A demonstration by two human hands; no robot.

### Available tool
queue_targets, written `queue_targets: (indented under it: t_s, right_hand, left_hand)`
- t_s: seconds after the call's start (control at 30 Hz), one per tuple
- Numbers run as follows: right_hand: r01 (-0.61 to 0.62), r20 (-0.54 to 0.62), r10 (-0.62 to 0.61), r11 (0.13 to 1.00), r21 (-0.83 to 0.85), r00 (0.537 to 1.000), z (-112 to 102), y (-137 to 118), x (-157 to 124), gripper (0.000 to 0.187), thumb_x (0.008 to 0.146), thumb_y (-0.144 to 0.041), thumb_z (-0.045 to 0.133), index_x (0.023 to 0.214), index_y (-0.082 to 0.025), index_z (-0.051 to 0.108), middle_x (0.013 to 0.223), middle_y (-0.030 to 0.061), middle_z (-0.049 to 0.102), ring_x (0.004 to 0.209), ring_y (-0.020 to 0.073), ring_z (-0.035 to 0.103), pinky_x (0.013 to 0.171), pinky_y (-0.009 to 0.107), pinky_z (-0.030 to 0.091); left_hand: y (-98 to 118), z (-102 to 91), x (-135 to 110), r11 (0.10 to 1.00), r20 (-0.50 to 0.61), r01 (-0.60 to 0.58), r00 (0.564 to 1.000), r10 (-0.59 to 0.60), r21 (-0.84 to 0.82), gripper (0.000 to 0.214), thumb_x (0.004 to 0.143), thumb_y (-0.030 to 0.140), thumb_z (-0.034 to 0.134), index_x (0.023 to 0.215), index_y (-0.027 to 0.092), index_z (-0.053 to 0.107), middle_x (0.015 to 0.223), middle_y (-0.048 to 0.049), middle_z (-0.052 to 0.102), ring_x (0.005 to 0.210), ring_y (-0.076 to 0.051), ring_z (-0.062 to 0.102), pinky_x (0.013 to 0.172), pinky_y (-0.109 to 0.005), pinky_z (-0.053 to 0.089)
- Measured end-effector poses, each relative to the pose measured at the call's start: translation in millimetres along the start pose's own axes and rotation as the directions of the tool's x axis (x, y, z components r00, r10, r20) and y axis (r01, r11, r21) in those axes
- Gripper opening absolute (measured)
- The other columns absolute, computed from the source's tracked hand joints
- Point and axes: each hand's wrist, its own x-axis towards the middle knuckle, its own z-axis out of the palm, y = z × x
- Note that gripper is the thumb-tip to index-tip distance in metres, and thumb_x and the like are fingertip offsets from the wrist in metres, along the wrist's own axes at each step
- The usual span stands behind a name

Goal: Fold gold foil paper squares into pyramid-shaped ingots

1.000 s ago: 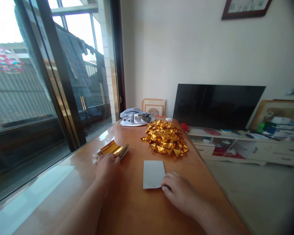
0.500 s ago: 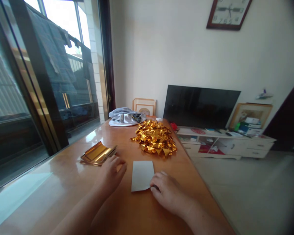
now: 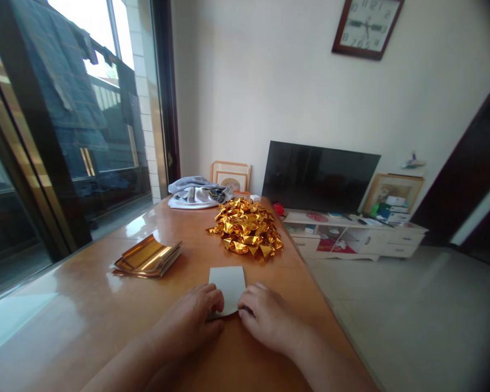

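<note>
A pale rectangular sheet of paper (image 3: 227,288) lies on the polished wooden table (image 3: 85,321), its lower edge under my hands. My left hand (image 3: 190,313) has its fingers curled over the sheet's lower left corner. My right hand (image 3: 267,318) grips the sheet's lower right side. Farther left lies a stack of gold foil sheets (image 3: 147,257), its top sheet curling upward, with neither hand touching it. Beyond the sheet sits a heap of crumpled gold foil pieces (image 3: 245,228).
A grey-white cloth bundle (image 3: 198,195) lies at the table's far end. A sliding glass door (image 3: 36,163) runs along the left side. Past the table's right edge stand a black television (image 3: 320,174) and a white low cabinet (image 3: 353,237) on a tiled floor (image 3: 392,310).
My left hand has moved right from beside the foil stack onto the sheet's lower left corner. The foil stack now lies fully uncovered. The view has swung slightly, shifting everything left.
</note>
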Motion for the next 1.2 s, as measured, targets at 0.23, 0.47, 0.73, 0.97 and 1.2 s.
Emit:
queue_targets:
  t_s: [0.23,0.47,0.73,0.97,1.2]
  right_hand:
    - [0.005,-0.002,-0.005,1.000,-0.023,1.000,1,2,0,0.016,0.093,-0.022,0.056,0.092,-0.023,0.072,0.094,0.0030,0.071,0.093,0.0185,0.060,0.080,0.027,0.039]
    - [0.026,0.004,-0.026,0.999,-0.021,1.000,-1,3,1,0.018,0.094,-0.023,0.056,0.091,-0.022,0.073,0.093,0.0036,0.071,0.091,0.0184,0.060,0.078,0.027,0.039]
    - [0.031,-0.030,-0.031,0.999,0.021,0.999,0,3,-1,0.008,0.088,-0.024,0.066,0.090,-0.023,0.074,0.094,0.0025,0.070,0.094,0.0182,0.059,0.080,0.027,0.040]
    - [0.035,-0.002,-0.035,0.998,0.045,0.999,1,5,0,0.016,0.093,-0.022,0.060,0.088,-0.023,0.075,0.089,0.0031,0.068,0.089,0.0168,0.059,0.077,0.026,0.039]
    - [-0.065,-0.008,0.066,0.989,0.132,0.998,5,10,3,0.017,0.092,-0.024,0.060,0.084,-0.021,0.074,0.086,0.0033,0.067,0.083,0.0153,0.060,0.072,0.024,0.039]
  left_hand:
    - [-3,-1.0,0,0.999,-0.038,-0.030,0.999,0.032,0.042,0.013,0.072,0.018,0.061,0.085,0.022,0.060,0.092,-0.0018,0.063,0.088,-0.021,0.056,0.074,-0.029,0.038]
    - [-10,-1.5,1,0.995,-0.005,-0.080,0.997,0.081,0.066,0.009,0.077,0.015,0.057,0.078,0.022,0.064,0.088,-0.0026,0.063,0.085,-0.020,0.057,0.075,-0.029,0.038]
    - [-9,-2.0,1,0.997,0.024,-0.073,0.997,0.073,0.024,0.010,0.080,0.017,0.057,0.077,0.021,0.065,0.084,-0.0024,0.064,0.080,-0.018,0.058,0.069,-0.027,0.038]
    - [-8,-3.4,1,0.998,0.034,-0.037,0.999,0.038,-0.042,0.012,0.083,0.021,0.056,0.079,0.021,0.067,0.084,-0.0017,0.066,0.076,-0.017,0.059,0.067,-0.026,0.037]
    - [-10,-1.2,1,0.995,0.028,0.046,0.999,-0.044,-0.087,0.015,0.084,0.025,0.054,0.078,0.022,0.067,0.084,-0.0002,0.068,0.074,-0.016,0.059,0.065,-0.026,0.037]
